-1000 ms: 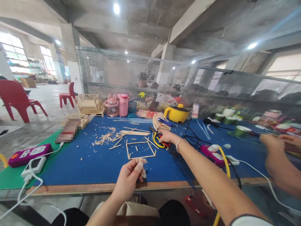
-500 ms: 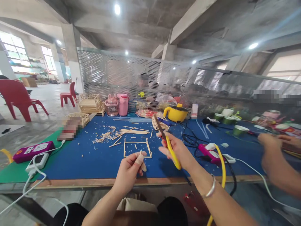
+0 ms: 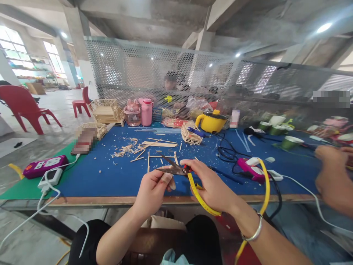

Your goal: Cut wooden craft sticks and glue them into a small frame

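My left hand pinches a short flat wooden stick above the near table edge. My right hand grips yellow-handled scissors; the blades are parted and point left, right at the stick's top. Behind them on the blue table mat lies a square frame of wooden sticks, partly hidden by my hands. A silver bracelet sits on my right wrist.
Loose sticks and wood chips lie farther back, with a small stick crate, yellow pot, pink bottle and pink glue gun with cables. A purple power strip sits left. Another person's hand reaches in at right.
My right hand lifted the scissors off the table, brought them toward me and turned the open blades onto the stick in my left hand. The view tipped downward.
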Motion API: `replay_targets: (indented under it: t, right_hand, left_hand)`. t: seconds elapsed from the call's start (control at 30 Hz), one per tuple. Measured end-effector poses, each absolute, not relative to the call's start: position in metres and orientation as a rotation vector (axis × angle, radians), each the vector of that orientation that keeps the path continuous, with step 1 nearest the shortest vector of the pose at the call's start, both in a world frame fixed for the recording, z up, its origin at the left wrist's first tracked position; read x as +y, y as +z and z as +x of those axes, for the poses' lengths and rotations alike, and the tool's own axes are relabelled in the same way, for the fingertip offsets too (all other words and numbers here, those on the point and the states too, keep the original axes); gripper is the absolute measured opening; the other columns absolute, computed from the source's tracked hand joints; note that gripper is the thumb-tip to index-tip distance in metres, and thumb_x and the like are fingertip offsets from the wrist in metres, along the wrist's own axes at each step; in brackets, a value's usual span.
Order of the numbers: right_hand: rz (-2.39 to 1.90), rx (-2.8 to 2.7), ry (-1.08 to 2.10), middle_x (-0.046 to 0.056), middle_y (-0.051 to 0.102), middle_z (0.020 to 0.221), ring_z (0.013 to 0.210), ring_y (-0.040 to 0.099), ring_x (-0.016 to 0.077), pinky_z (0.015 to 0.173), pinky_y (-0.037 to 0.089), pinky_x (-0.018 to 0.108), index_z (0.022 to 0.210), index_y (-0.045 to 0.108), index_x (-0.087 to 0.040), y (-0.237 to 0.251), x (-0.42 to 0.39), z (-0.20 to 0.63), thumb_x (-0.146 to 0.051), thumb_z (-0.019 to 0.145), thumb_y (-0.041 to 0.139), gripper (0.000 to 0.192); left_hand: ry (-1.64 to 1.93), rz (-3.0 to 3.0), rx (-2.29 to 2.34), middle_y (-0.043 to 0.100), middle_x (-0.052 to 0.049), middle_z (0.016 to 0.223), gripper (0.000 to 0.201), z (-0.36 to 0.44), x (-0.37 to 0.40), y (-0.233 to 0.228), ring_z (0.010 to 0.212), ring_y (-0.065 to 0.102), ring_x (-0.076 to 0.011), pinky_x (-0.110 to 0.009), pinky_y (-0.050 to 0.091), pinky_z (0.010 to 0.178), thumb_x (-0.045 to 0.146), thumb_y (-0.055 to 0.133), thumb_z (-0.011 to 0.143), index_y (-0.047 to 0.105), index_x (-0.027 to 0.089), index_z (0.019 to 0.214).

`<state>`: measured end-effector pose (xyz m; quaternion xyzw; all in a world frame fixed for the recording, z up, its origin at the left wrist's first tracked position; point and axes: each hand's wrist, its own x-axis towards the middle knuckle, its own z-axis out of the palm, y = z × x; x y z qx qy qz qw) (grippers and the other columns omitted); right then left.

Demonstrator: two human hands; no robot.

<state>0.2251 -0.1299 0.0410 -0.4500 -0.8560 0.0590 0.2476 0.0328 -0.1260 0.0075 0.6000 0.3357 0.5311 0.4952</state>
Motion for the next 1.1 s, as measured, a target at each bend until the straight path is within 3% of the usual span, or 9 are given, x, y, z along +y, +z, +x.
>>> replay_targets:
  t: [0.7,0.9,1.1]
  right_hand:
    - [-1.148,-2.335,0.277,0.009,0.055,0.122,0.116,0.048,0.0235,0.102,0.038,0.043,0.129,0.042,-0.023,0.041,-0.139,0.221,-0.008,0.067,0.053,0.065]
    - [-1.186,-2.33,0.225,0.01,0.056,0.118,0.112,0.051,0.0253,0.099,0.041,0.045,0.128,0.044,-0.024,0.046,-0.145,0.219,-0.013,0.072,0.055,0.058]
    - [-1.195,-2.31,0.246,0.009,0.058,0.113,0.105,0.054,0.0234,0.093,0.044,0.039,0.125,0.047,-0.024,0.049,-0.149,0.217,-0.025,0.078,0.06,0.049]
  left_hand:
    - [1.413,1.836,0.936,0.057,-0.001,0.059,0.032,0.03,-0.14,0.007,0.055,0.05,-0.0099,-0.02,0.041,0.056,0.028,0.046,0.089,0.058,0.015,0.062]
    - [1.519,2.085,1.057,0.069,-0.004,0.071,0.021,0.025,-0.142,0.01,0.065,0.063,-0.0133,-0.02,0.046,0.063,0.013,0.048,0.084,0.066,0.016,0.075]
    - [1.587,2.195,1.062,0.072,-0.004,0.076,0.024,0.023,-0.141,0.009,0.074,0.067,-0.0146,-0.019,0.049,0.069,0.007,0.048,0.081,0.068,0.016,0.09]
